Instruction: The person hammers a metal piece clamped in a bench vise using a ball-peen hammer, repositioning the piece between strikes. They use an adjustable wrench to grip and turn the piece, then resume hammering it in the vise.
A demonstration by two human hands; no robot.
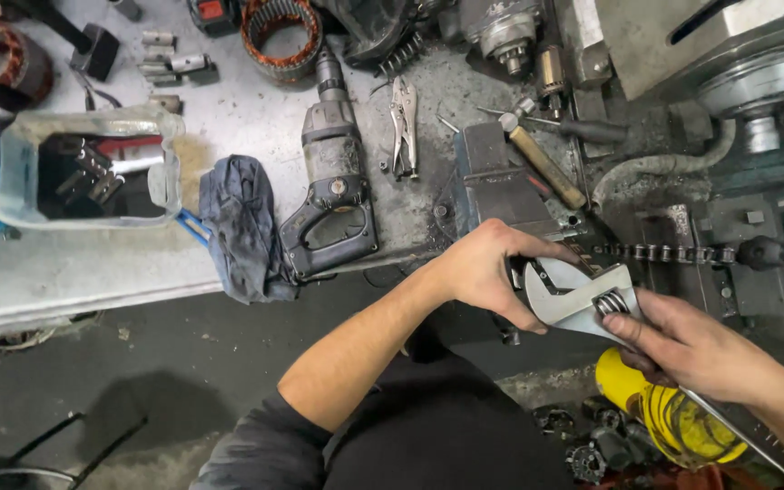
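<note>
A big silvery adjustable wrench [578, 299] sits between the person's two hands, low and to the right of the bench, its head pointing up and left over the front edge of a dark vise [501, 186]. The right hand [696, 349] wraps the wrench just below the head, thumb lying on the knurled adjusting screw, so that hand is closed on the tool. The left hand [483, 268] curls over the head from the other side, fingers folded round the jaw end; it grips the wrench too. The handle runs down and right past a yellow tool body [655, 408] lying under the right wrist.

Just behind the wrench a length of roller chain [673, 252] stretches to the right across dark metal. On the vise lies a wooden-handled hammer [546, 163]. Further left on the grey bench [93, 263] a worn power drill [333, 195] rests with its chuck pointing away, locking pliers [403, 127] beside it and a crumpled blue rag [242, 227] on its other side. A cut-open plastic jug [88, 168] holding bits stands at the far left, and a copper-wound stator [281, 25] sits at the bench's back
</note>
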